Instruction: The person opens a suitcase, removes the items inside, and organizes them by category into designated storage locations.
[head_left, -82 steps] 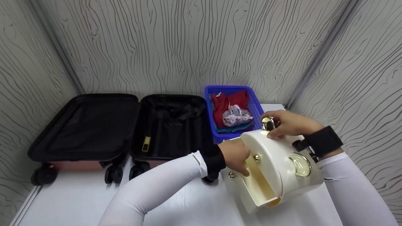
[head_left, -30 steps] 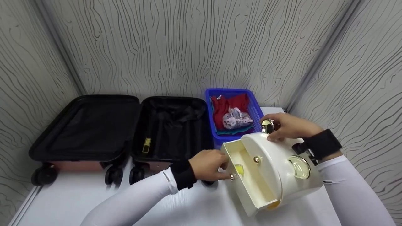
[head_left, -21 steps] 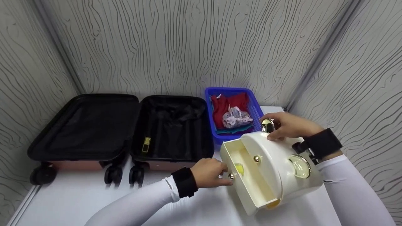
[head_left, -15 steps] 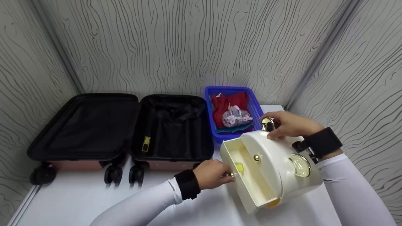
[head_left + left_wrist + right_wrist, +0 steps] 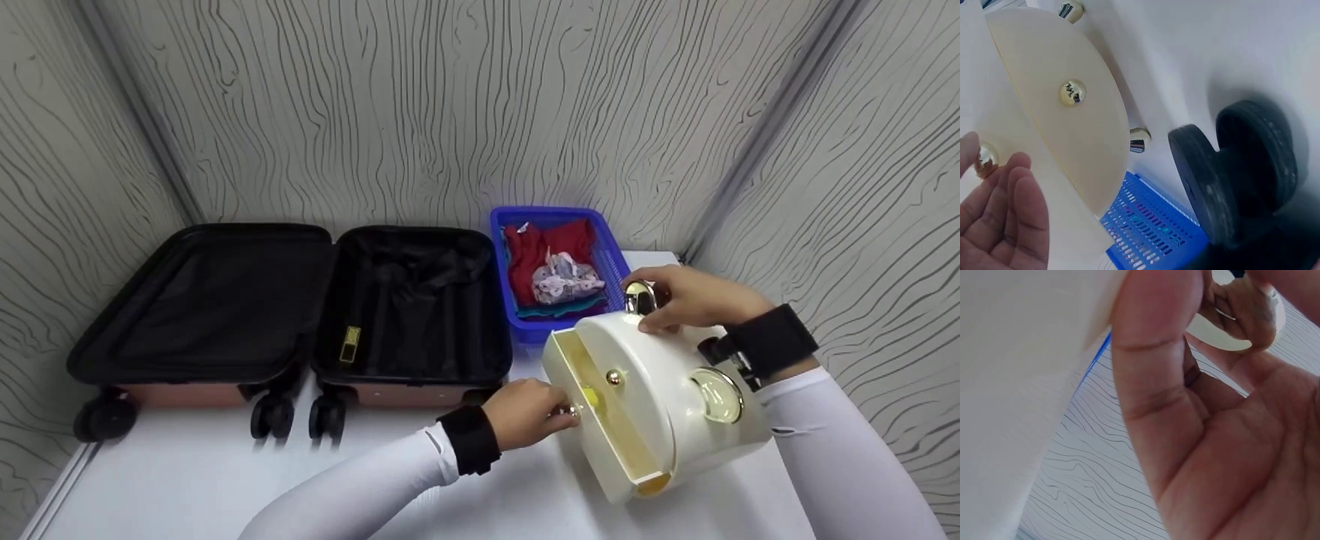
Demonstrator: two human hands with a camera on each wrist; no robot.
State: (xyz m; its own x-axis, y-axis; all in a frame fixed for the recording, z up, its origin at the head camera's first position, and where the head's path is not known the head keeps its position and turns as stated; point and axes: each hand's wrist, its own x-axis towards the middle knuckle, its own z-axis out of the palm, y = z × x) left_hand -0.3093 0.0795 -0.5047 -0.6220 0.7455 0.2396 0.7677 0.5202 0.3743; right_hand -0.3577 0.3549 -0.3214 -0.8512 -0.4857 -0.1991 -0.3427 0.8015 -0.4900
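Observation:
A cream-white storage box (image 5: pixel 637 352) with a rounded front and shiny gold fittings stands on the right. Its lower drawer (image 5: pixel 600 450) is partly pulled out, and something small and yellow (image 5: pixel 592 396) lies inside. My left hand (image 5: pixel 529 412) pinches the drawer's gold knob (image 5: pixel 986 160) between thumb and fingers. A second gold knob (image 5: pixel 614 377) sits on the panel above. My right hand (image 5: pixel 690 296) grips the gold round fitting (image 5: pixel 640 298) at the box's far end, with the thumb against the white shell. Another gold-rimmed fitting (image 5: pixel 718 395) shows nearer me.
An open black-lined suitcase (image 5: pixel 412 315) lies flat at left and centre, its black wheels (image 5: pixel 328 416) towards me. Behind the box a blue basket (image 5: pixel 616 262) holds folded red cloth (image 5: pixel 529 255) and a bunched patterned cloth (image 5: pixel 568 280). Wood-grain walls (image 5: pixel 420 112) enclose the table.
My left hand has come out of the drawer, taken hold of its knob and moved right. The drawer has slid partway into the box. My right hand keeps its grip.

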